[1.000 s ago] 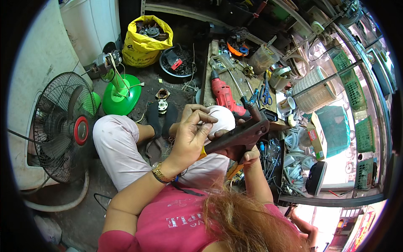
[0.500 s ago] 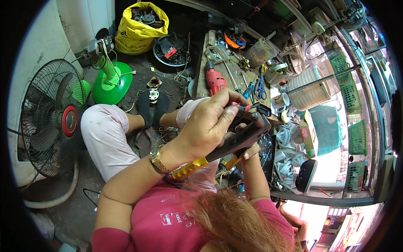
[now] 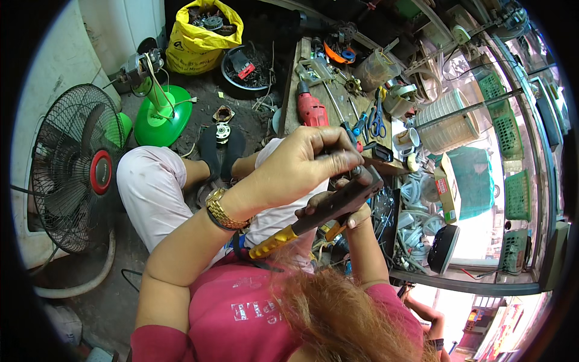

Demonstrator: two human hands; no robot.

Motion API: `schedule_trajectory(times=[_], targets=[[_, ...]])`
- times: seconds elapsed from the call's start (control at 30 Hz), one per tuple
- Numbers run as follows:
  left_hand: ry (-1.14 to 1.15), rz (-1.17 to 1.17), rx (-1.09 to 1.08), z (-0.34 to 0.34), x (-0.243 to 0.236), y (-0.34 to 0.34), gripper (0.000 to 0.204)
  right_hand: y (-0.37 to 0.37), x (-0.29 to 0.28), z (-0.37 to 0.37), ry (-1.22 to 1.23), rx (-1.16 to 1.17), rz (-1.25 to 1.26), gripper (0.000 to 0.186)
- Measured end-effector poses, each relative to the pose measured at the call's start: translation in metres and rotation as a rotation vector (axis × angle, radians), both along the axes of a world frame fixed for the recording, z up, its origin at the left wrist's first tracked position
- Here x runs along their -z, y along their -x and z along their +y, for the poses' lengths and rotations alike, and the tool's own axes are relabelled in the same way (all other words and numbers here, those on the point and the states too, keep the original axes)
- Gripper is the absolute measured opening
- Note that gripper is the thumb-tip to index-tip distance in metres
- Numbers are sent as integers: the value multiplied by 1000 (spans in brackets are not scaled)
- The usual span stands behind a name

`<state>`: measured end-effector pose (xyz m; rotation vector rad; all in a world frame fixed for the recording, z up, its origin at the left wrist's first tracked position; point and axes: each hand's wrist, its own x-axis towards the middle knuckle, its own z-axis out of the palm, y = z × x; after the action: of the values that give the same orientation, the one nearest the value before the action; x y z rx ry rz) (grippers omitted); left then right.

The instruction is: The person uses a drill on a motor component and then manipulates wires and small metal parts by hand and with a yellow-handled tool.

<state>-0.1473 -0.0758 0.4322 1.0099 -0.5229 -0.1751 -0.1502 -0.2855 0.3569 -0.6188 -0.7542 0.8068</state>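
Item: my left hand [image 3: 295, 166], fingers pinched shut on a small part at the head of the pliers [image 3: 325, 208]. Pliers lie at its 5 o'clock, yellow grip toward 7. Right hand [image 3: 338, 211] clenched around them from beneath. Red drill [image 3: 312, 110] on worktop [image 3: 295, 90], 12 o'clock.

Dirt floor [image 3: 199, 130] with a black standing fan [image 3: 72, 166] by a white wall [image 3: 51, 66], cluttered wooden bench [image 3: 338, 99], daylight through wire shelving [image 3: 512, 181] at right.
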Motion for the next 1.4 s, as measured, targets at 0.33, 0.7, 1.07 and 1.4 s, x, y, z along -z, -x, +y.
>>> schedule_trajectory(times=[0.33,0.7,1.07,1.4], targets=[[229,241,37,4,20,5,18,2,10,0,-29,-52,118,89],[47,282,-113,19,12,13,27,-1,15,-1,-14,-14,119,87],[-344,-333,-316,37,12,8,28,2,-21,-8,228,48,265,91],[-437,-513,-318,39,10,4,29,-3,-28,-8,314,5,245,92]])
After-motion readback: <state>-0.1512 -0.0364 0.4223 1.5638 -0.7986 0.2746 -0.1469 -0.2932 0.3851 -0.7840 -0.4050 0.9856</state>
